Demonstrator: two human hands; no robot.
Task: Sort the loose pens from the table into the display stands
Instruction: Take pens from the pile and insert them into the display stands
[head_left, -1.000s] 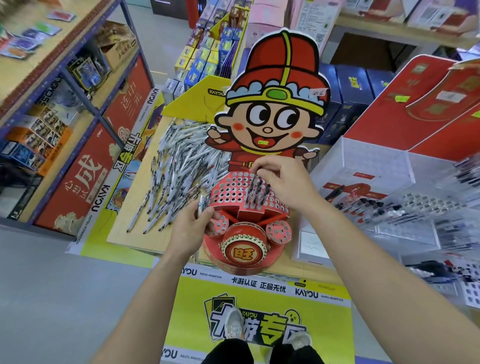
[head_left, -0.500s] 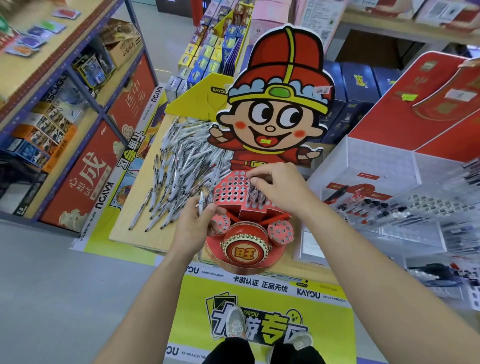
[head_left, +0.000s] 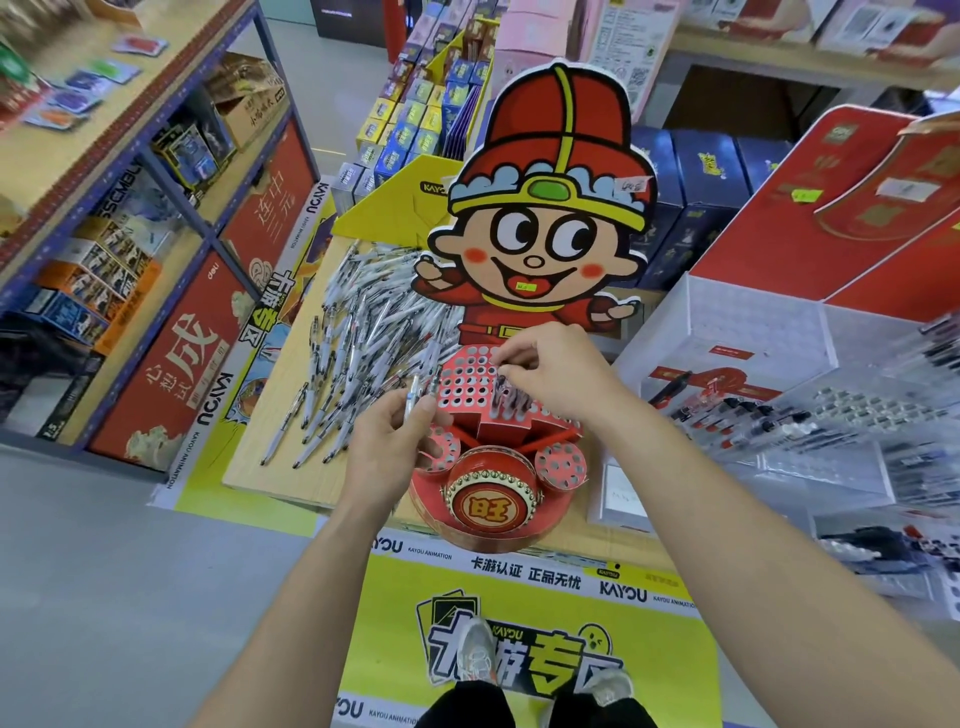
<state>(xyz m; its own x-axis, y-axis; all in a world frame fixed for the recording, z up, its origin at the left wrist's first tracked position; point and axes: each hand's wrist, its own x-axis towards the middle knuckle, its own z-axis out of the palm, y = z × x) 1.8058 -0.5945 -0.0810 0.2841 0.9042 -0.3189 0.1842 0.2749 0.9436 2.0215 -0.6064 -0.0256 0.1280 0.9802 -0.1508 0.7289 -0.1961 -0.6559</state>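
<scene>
Far to the left of the red stand (head_left: 467, 387) run the shop shelves (head_left: 130, 218), and nearer it the loose pens (head_left: 363, 332) lie in a wide heap on the bench (head_left: 270, 447), just beside the stand's left edge. The left hand (head_left: 384, 447) is at the stand's front left corner, fingers and thumb curled round a small bundle of pens (head_left: 415, 397) held upright and ready to feed across. On the stand itself most holes in the stepped panel are empty; only a cluster of standing pens (head_left: 511, 397) fills the middle. The right hand (head_left: 556, 374) hovers over that cluster, thumb and forefinger pinched on what looks like the top of a pen (head_left: 497, 365) at the cluster's far left edge, though blur hides whether its tip is in a hole yet. Against a second ago, little has shifted: the right hand was already over the cluster and has crept to its left side, while the left keeps the same bundle. That suggests one more pen is being seated and the row is growing leftward, with the heap barely dented. To the right of the red stand, a white stand (head_left: 753, 338) carries dark pens (head_left: 737, 410).
</scene>
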